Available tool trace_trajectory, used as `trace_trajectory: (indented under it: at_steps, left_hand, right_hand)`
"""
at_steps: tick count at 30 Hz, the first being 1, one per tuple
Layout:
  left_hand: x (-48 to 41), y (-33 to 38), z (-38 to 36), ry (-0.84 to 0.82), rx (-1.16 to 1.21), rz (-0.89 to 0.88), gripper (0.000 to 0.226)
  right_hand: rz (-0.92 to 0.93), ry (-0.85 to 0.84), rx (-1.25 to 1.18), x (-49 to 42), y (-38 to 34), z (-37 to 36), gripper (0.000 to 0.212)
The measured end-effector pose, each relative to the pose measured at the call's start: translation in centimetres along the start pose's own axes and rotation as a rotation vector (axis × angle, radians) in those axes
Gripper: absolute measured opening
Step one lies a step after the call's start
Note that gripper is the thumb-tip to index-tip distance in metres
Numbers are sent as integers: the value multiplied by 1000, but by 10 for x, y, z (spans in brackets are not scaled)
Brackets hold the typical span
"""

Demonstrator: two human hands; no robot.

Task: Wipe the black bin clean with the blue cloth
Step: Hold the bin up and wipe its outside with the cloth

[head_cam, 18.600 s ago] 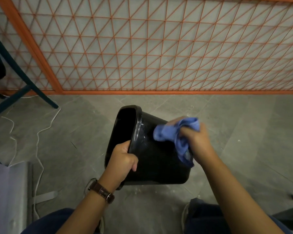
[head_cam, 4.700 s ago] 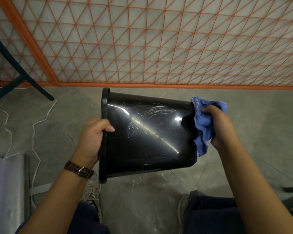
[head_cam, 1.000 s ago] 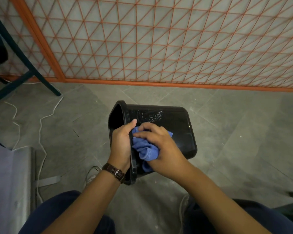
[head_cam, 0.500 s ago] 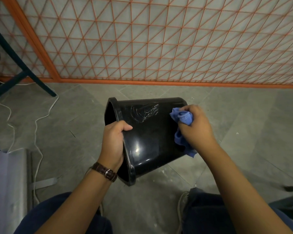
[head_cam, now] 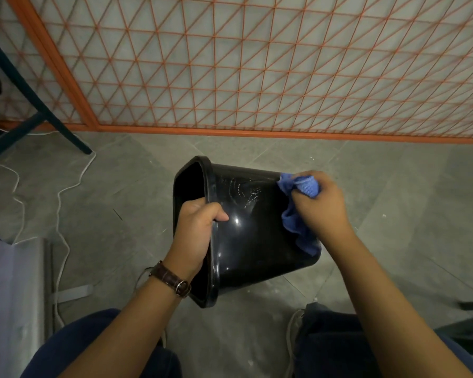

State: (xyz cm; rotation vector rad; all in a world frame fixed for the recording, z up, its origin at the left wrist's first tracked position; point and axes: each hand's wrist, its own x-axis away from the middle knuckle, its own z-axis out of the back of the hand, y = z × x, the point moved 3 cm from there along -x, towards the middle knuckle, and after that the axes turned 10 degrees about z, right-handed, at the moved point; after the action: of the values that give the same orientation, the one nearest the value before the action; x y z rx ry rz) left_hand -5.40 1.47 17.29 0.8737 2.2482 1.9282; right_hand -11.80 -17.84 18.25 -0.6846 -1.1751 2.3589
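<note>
2 hands on black bin (head_cam: 251,230), frame center, tipped w/ mouth toward left. L hand (head_cam: 195,233) curled tight over rim, thumb on outer wall. R hand (head_cam: 321,205) clutches bunched blue cloth (head_cam: 295,222) against bin's base end. Grey floor (head_cam: 120,208) open all round; orange lattice (head_cam: 257,64) across top.

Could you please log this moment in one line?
left hand: grips rim of glossy black plastic bin | right hand: presses crumpled blue cloth near bin base
</note>
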Motion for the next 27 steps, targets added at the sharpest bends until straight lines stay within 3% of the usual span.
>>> trace_trajectory:
  at_steps: [2, 4, 6, 10, 15, 19, 22, 23, 25, 27]
  left_hand:
    - [1, -1, -5, -46, -23, -32, 32]
    - [-1, -1, -4, -11, -34, -54, 26]
    - [-2, -4, -1, 62, -25, -62, 12]
    - [0, -3, 3, 53, -18, -77, 14]
    - [15, 1, -9, -79, -131, -220, 37]
    - [16, -2, -10, -80, -171, -240, 45]
    - [9, 2, -2, 13, -93, -181, 14]
    - [7, 4, 1, 31, -52, -166, 21]
    - [3, 8, 5, 37, -13, -155, 30]
    - [4, 10, 3, 5, -5, -147, 37]
  right_hand:
    - [89, 12, -32, 3, -4, -4, 24]
    - [265, -63, -90, 10, -14, -14, 32]
    - [326, -156, -193, 15, -22, -20, 33]
    - [175, -238, -331, 8, -19, -7, 26]
    - [-68, 62, -118, 1, -6, 5, 26]
    - [103, -94, -221, 12, -16, -13, 20]
    - [319, -227, -273, 16, -27, -21, 29]
    - [337, -260, -294, 16, -28, -20, 29]
    - [232, -245, -349, 11, -26, -13, 28]
    - [78, -99, -295, 7, -18, -6, 25]
